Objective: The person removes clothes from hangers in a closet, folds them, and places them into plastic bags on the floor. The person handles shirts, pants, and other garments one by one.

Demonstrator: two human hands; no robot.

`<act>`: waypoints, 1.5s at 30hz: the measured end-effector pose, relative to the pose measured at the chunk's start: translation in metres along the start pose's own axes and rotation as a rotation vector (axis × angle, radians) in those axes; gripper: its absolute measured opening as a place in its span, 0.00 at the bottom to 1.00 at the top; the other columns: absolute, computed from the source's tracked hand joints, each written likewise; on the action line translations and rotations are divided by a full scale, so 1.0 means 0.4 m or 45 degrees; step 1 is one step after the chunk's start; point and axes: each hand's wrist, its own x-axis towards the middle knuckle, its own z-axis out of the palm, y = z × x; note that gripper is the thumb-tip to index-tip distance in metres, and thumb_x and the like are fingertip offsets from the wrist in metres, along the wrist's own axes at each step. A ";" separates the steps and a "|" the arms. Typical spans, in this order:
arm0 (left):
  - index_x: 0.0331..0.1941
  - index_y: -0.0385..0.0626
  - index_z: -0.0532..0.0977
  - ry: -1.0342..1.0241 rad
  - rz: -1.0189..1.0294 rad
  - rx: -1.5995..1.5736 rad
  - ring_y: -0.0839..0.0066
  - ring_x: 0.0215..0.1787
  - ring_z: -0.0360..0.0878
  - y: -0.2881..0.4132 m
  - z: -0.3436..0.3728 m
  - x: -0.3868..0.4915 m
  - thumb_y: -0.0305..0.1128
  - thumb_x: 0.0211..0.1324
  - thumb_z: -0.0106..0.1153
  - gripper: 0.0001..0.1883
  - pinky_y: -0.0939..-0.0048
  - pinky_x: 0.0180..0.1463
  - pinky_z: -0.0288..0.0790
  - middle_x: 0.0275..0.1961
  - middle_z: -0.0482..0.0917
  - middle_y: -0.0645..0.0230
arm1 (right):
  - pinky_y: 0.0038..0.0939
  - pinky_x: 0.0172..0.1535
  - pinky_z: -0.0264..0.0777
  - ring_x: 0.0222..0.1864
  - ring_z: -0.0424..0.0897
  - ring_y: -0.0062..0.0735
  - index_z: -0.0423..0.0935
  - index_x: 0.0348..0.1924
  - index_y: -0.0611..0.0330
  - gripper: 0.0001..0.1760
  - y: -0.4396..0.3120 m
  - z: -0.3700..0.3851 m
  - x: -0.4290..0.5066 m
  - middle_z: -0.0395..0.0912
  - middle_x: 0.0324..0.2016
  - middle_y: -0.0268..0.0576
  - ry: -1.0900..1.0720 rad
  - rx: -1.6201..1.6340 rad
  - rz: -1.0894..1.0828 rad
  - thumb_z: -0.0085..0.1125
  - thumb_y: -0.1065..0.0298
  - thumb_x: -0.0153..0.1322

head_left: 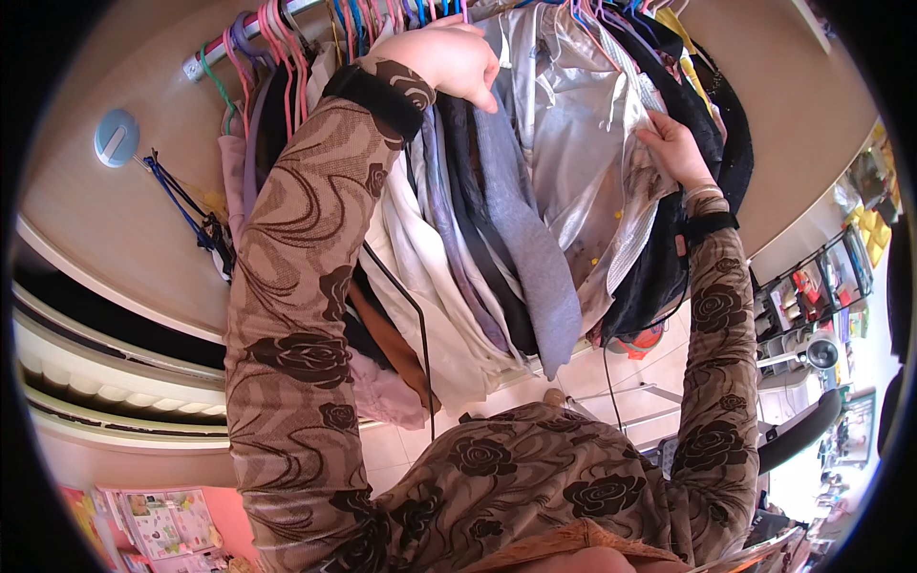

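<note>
Clothes hang closely packed on plastic hangers from a metal rail [251,27] across the top. My left hand [451,61] is up among the hangers, over a grey-blue knit garment [526,222]; its fingers are curled, and what they hold, if anything, is hidden. At the right, my right hand [666,143] pinches the edge of a shiny silver-white garment [580,136]. White garments [423,286] hang below my left forearm, and dark ones [709,136] hang beyond my right hand.
A blue round hook [117,138] with dark straps [179,200] is on the panel at left. A thin black cable [423,344] runs down past the clothes. At right are a wire rack [809,286], a black curved armrest [802,433] and a metal frame [645,401] on the tiled floor.
</note>
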 end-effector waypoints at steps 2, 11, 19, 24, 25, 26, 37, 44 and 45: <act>0.30 0.52 0.80 -0.025 -0.007 -0.003 0.61 0.71 0.60 0.005 -0.004 0.006 0.52 0.47 0.66 0.17 0.58 0.74 0.46 0.46 0.82 0.68 | 0.25 0.47 0.71 0.40 0.76 0.22 0.72 0.56 0.67 0.23 -0.016 0.007 -0.008 0.81 0.37 0.40 0.000 0.107 0.002 0.61 0.71 0.68; 0.31 0.54 0.82 -0.055 -0.025 -0.026 0.61 0.72 0.57 0.008 -0.004 0.020 0.52 0.48 0.65 0.16 0.60 0.74 0.45 0.49 0.82 0.71 | 0.45 0.42 0.75 0.40 0.80 0.56 0.50 0.71 0.37 0.49 -0.243 0.087 -0.046 0.76 0.42 0.60 0.051 -0.851 -0.345 0.57 0.77 0.59; 0.30 0.54 0.81 -0.013 -0.015 -0.025 0.61 0.72 0.57 0.002 0.003 0.024 0.51 0.47 0.66 0.15 0.58 0.75 0.43 0.48 0.82 0.72 | 0.45 0.38 0.74 0.37 0.81 0.49 0.73 0.49 0.52 0.26 -0.339 0.105 0.099 0.81 0.32 0.47 -0.288 -1.445 -0.263 0.67 0.60 0.59; 0.28 0.53 0.81 -0.023 -0.005 -0.068 0.61 0.72 0.57 -0.002 0.002 0.024 0.52 0.48 0.65 0.15 0.58 0.75 0.41 0.46 0.82 0.74 | 0.45 0.39 0.74 0.37 0.81 0.51 0.76 0.31 0.59 0.17 -0.318 0.110 0.103 0.81 0.30 0.47 -0.299 -1.424 -0.174 0.65 0.55 0.60; 0.28 0.53 0.81 -0.034 -0.007 -0.073 0.61 0.72 0.57 -0.002 0.000 0.024 0.52 0.48 0.65 0.15 0.58 0.75 0.41 0.47 0.82 0.74 | 0.45 0.40 0.74 0.37 0.80 0.51 0.76 0.30 0.59 0.16 -0.314 0.112 0.096 0.81 0.30 0.48 -0.265 -1.408 -0.174 0.65 0.55 0.60; 0.28 0.53 0.81 -0.050 -0.011 -0.078 0.61 0.72 0.57 -0.002 -0.001 0.024 0.52 0.48 0.65 0.15 0.58 0.75 0.41 0.47 0.82 0.74 | 0.45 0.40 0.74 0.36 0.80 0.51 0.76 0.28 0.60 0.16 -0.310 0.113 0.090 0.80 0.29 0.49 -0.219 -1.388 -0.181 0.64 0.55 0.61; 0.29 0.53 0.81 -0.035 -0.020 -0.114 0.62 0.73 0.56 0.002 -0.014 0.024 0.51 0.47 0.66 0.15 0.58 0.75 0.42 0.49 0.81 0.72 | 0.48 0.39 0.73 0.36 0.79 0.55 0.77 0.37 0.53 0.10 -0.356 0.027 0.098 0.80 0.29 0.52 0.287 -0.875 -0.394 0.56 0.67 0.62; 0.29 0.53 0.81 0.017 0.042 -0.156 0.62 0.72 0.56 -0.010 -0.006 0.030 0.51 0.47 0.65 0.15 0.58 0.75 0.41 0.47 0.81 0.73 | 0.41 0.36 0.73 0.34 0.78 0.54 0.77 0.37 0.60 0.12 -0.442 -0.167 -0.082 0.78 0.29 0.51 0.101 -0.838 -0.540 0.56 0.77 0.59; 0.29 0.53 0.81 0.028 0.040 -0.174 0.62 0.72 0.57 -0.012 -0.003 0.031 0.51 0.48 0.65 0.15 0.58 0.75 0.42 0.47 0.81 0.71 | 0.40 0.35 0.71 0.32 0.77 0.54 0.75 0.33 0.62 0.10 -0.451 -0.201 -0.121 0.76 0.28 0.50 0.116 -0.915 -0.569 0.55 0.79 0.58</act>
